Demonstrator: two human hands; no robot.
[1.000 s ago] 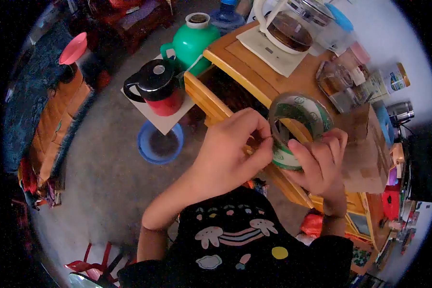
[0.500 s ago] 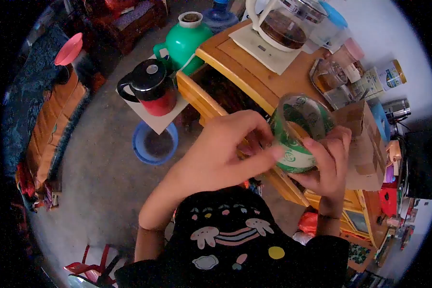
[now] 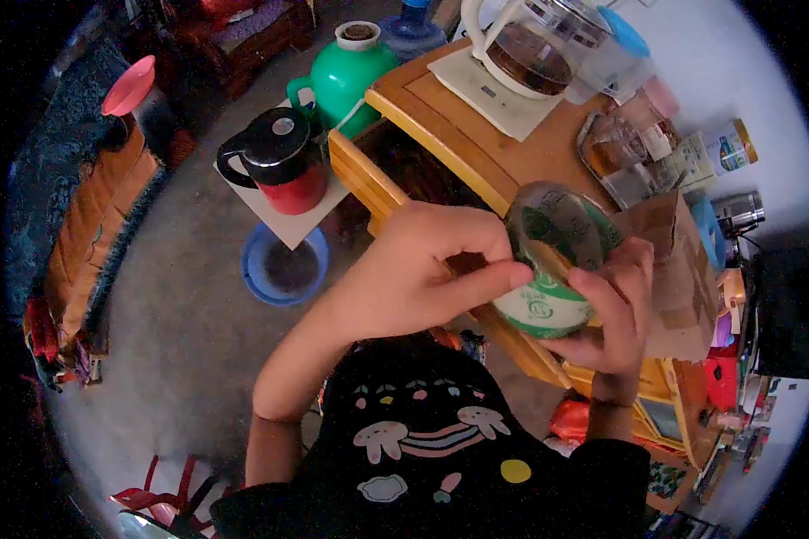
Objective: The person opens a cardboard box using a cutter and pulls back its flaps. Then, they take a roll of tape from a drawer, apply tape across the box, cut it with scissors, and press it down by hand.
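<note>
A wide roll of clear tape with green and white print (image 3: 544,305) is held up in front of the open drawer (image 3: 368,180). My right hand (image 3: 616,301) grips the roll from its right side, with fingers around the rim. At the roll's left edge, my left hand (image 3: 440,269) is pinched, thumb and index fingertip against the tape's outer face. Whether it holds a tape end between them is too small to tell. The roll is tilted, so its hollow middle shows.
The wooden cabinet (image 3: 521,148) bears a glass kettle (image 3: 530,54) on a white base. A cardboard box (image 3: 683,287) stands right of the roll. Beyond the drawer are a red-black jug (image 3: 288,171), a green flask (image 3: 351,76) and a blue basin (image 3: 283,265).
The roll has turned in my right hand, showing more of its printed outer face. My left thumb has moved from beside the roll onto its left edge.
</note>
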